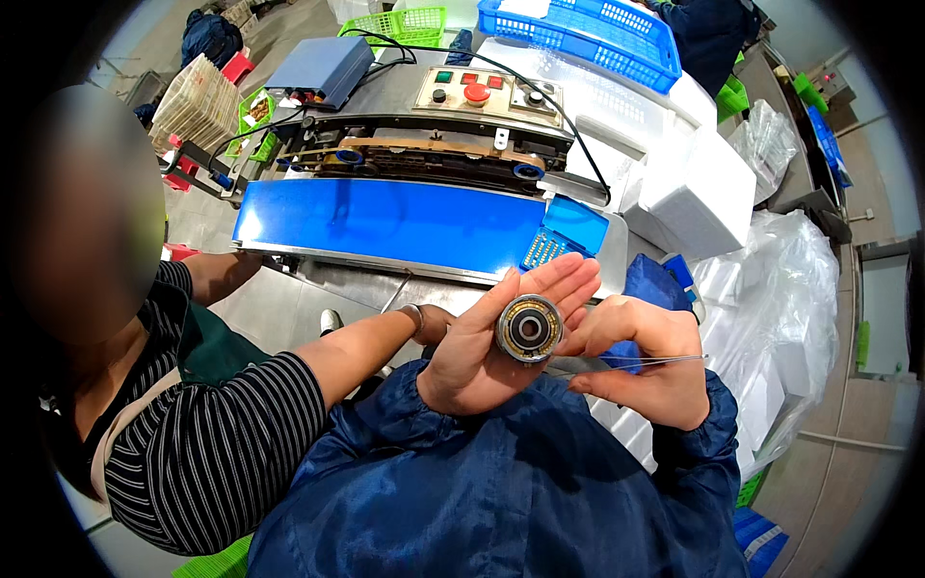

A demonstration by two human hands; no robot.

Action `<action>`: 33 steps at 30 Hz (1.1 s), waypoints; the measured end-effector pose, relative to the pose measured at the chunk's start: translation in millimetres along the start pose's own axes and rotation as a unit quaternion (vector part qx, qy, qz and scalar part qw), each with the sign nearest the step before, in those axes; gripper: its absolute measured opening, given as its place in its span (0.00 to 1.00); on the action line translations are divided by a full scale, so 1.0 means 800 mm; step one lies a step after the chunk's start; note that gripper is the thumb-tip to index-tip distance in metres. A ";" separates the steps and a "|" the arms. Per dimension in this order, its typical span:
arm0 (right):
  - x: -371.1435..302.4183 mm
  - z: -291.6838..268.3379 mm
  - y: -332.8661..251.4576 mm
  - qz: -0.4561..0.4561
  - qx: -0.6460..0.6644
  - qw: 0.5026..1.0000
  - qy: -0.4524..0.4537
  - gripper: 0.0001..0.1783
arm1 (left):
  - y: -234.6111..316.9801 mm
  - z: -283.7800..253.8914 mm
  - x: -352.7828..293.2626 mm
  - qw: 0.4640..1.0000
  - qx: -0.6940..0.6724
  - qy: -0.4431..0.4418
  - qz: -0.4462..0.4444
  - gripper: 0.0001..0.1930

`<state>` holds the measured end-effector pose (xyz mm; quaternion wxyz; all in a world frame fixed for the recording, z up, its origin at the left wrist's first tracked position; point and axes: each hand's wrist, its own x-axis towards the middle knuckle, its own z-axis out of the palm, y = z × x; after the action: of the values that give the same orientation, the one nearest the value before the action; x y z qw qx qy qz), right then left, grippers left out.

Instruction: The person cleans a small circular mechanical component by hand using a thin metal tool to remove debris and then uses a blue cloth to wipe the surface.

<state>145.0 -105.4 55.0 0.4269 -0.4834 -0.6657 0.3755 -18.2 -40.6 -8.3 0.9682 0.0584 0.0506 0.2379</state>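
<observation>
On the upturned palm of my left hand (491, 347) rests a round bearing-like part (529, 329), with a metal rim, a gold-coloured inner ring and a dark centre with a hole. The fingers of that hand are stretched out, and its thumb lies along the upper left of the part. My right hand (650, 356) is closed on thin metal tweezers (665, 360), whose tips point left toward the part. Its index finger is close to the part's right edge; whether it touches I cannot tell. Just beyond my left fingertips lies a small blue tray (578, 224) with rows of tiny gold-coloured pieces.
A belt machine (424, 154) with a blue bed (376, 223) and a control panel (487, 93) stands ahead. White foam boxes (699, 193) and plastic-wrapped goods (790, 318) are at the right. Close on my left is a co-worker in a striped shirt (212, 462). Blue crate (588, 39) behind.
</observation>
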 end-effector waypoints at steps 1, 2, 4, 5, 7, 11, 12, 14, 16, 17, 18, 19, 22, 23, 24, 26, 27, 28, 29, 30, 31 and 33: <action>0.000 -0.001 0.000 0.000 0.000 1.000 0.000 0.12 | 0.000 0.000 0.000 1.000 0.005 0.001 0.000 0.27; 0.000 -0.002 0.000 -0.001 -0.007 1.000 -0.008 0.13 | 0.000 0.000 0.000 1.000 0.009 0.003 0.000 0.27; -0.001 -0.003 0.000 -0.003 -0.012 1.000 -0.018 0.15 | 0.000 -0.002 0.001 1.000 -0.001 0.002 -0.005 0.27; -0.001 -0.002 0.000 -0.007 -0.004 1.000 -0.014 0.15 | 0.000 -0.003 0.001 1.000 -0.011 0.001 -0.010 0.27; -0.004 -0.002 0.002 -0.012 0.005 1.000 -0.009 0.15 | -0.001 -0.004 0.002 0.999 -0.030 0.001 -0.011 0.27; -0.012 0.000 0.003 -0.023 0.058 0.996 0.065 0.12 | 0.001 -0.004 0.004 0.999 -0.044 0.022 0.006 0.28; -0.014 0.000 0.004 -0.033 0.062 0.993 0.095 0.12 | 0.003 -0.002 0.006 0.997 -0.070 0.011 0.009 0.27; -0.014 -0.001 0.005 -0.076 0.018 0.990 0.117 0.12 | 0.008 0.003 0.007 0.996 -0.084 0.008 0.019 0.27; -0.011 0.004 0.004 -0.119 -0.046 0.986 0.111 0.12 | 0.016 0.006 0.007 0.993 -0.115 0.008 0.034 0.26; -0.011 0.008 0.004 -0.131 -0.061 0.983 0.116 0.12 | 0.020 0.009 0.006 0.993 -0.109 0.004 0.039 0.26; -0.013 0.009 0.005 -0.142 -0.060 0.980 0.124 0.13 | 0.022 0.012 0.010 0.993 -0.112 0.006 0.040 0.26; -0.013 0.007 0.002 -0.154 -0.081 0.977 0.121 0.12 | 0.024 0.015 0.013 0.992 -0.116 0.007 0.042 0.26; -0.015 0.011 0.004 -0.217 -0.080 0.963 0.138 0.12 | 0.027 0.024 0.012 0.990 -0.132 -0.004 0.047 0.26; -0.014 0.011 0.002 -0.222 -0.080 0.962 0.140 0.12 | 0.028 0.028 0.011 0.989 -0.137 -0.005 0.053 0.26; -0.014 0.011 0.001 -0.228 -0.086 0.961 0.131 0.13 | 0.029 0.030 0.010 0.989 -0.138 -0.005 0.053 0.26; -0.011 0.011 -0.002 -0.243 -0.112 0.955 0.129 0.14 | 0.029 0.031 0.009 0.990 -0.130 -0.008 0.053 0.26; -0.010 0.011 -0.004 -0.244 -0.112 0.955 0.130 0.14 | 0.029 0.031 0.008 0.991 -0.126 -0.010 0.054 0.26; -0.009 0.010 -0.005 -0.245 -0.110 0.956 0.118 0.14 | 0.029 0.032 0.007 0.990 -0.131 -0.018 0.050 0.26; -0.008 0.010 -0.007 -0.245 -0.108 0.957 0.107 0.15 | 0.029 0.033 0.006 0.990 -0.129 -0.018 0.050 0.26; -0.009 0.009 -0.009 -0.241 -0.107 0.960 0.098 0.15 | 0.027 0.034 0.005 0.992 -0.115 -0.020 0.048 0.26; -0.009 0.009 -0.009 -0.240 -0.107 0.960 0.099 0.15 | 0.026 0.035 0.004 0.994 -0.100 -0.022 0.046 0.26; -0.008 0.010 -0.010 -0.249 -0.102 0.959 0.092 0.15 | 0.022 0.034 0.004 0.995 -0.082 -0.024 0.048 0.27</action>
<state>136.2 -114.0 58.2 0.5148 -0.3759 -0.7574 0.1415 -20.3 -25.7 20.8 0.9580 -0.0127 0.0047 0.2863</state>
